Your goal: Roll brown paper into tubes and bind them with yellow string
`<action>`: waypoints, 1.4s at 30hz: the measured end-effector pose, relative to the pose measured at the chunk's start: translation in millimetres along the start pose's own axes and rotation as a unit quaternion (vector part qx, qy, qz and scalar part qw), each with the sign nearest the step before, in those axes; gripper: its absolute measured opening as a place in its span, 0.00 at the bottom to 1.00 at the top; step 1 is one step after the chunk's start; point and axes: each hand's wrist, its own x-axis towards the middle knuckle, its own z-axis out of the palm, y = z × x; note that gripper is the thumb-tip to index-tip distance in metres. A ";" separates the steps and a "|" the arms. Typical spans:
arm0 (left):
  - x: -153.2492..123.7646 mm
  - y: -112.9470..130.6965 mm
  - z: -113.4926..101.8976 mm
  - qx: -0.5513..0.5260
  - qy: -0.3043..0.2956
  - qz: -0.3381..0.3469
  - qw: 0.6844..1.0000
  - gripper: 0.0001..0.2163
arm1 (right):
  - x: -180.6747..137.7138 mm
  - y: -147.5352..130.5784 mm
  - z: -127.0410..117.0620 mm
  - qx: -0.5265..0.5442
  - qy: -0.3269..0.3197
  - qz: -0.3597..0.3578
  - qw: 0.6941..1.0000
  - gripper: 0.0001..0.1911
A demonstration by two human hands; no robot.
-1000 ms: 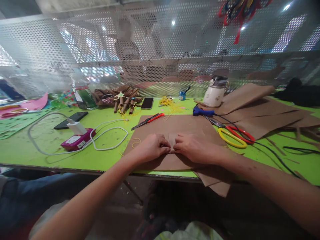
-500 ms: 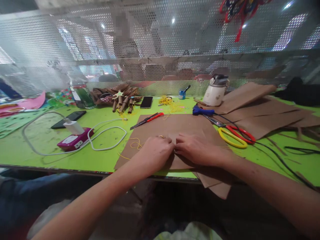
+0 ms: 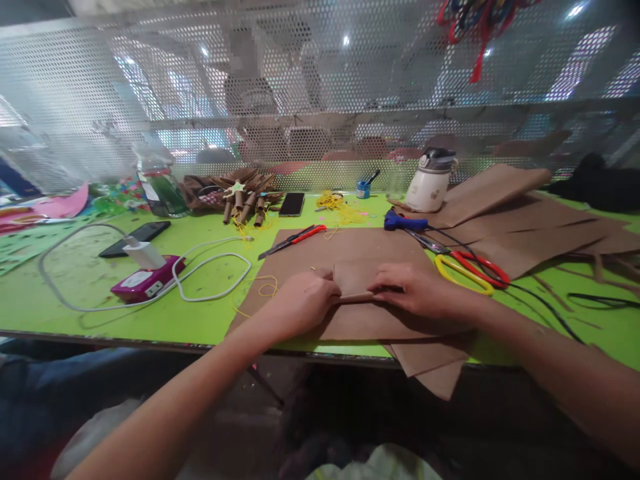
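My left hand [image 3: 303,303] and my right hand [image 3: 417,290] each pinch one end of a small folded piece of brown paper [image 3: 354,280]. The piece is held just above a large brown paper sheet [image 3: 350,320] that lies on the green table [image 3: 165,317]. Both hands have their fingers closed on the piece, left at its left edge, right at its right edge. A thin yellow thread [image 3: 265,288] curls on the sheet beside my left hand.
A red utility knife [image 3: 295,240], yellow-and-red scissors [image 3: 467,270] and a blue glue gun [image 3: 403,222] lie behind the sheet. A pink power bank with white charger and cable [image 3: 147,280], two phones, rolled paper tubes [image 3: 245,197], a white jug [image 3: 429,181] and more brown sheets [image 3: 530,223] crowd the table. A perforated screen stands behind.
My hands have drawn apart, the right one moving rightward, and the small folded piece now shows wider between them. The large sheet has shifted slightly.
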 end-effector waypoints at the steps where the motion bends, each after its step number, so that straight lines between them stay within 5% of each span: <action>1: 0.3 -1.6 0.4 -0.013 0.002 0.003 1.000 0.13 | -0.3 2.5 0.5 0.010 0.004 -0.001 1.000 0.10; 16: 5.1 -8.2 -2.2 -0.132 0.019 -0.069 0.989 0.11 | -3.0 9.8 7.4 -0.039 0.007 0.011 0.999 0.15; 27: 7.2 -2.3 -1.9 -0.081 -0.002 -0.074 0.994 0.12 | -5.1 1.8 13.5 -0.096 0.069 -0.045 0.992 0.12; 42: 7.3 -3.2 13.0 -0.111 0.056 -0.075 0.989 0.12 | -3.0 -6.7 22.7 -0.187 0.079 -0.033 0.979 0.11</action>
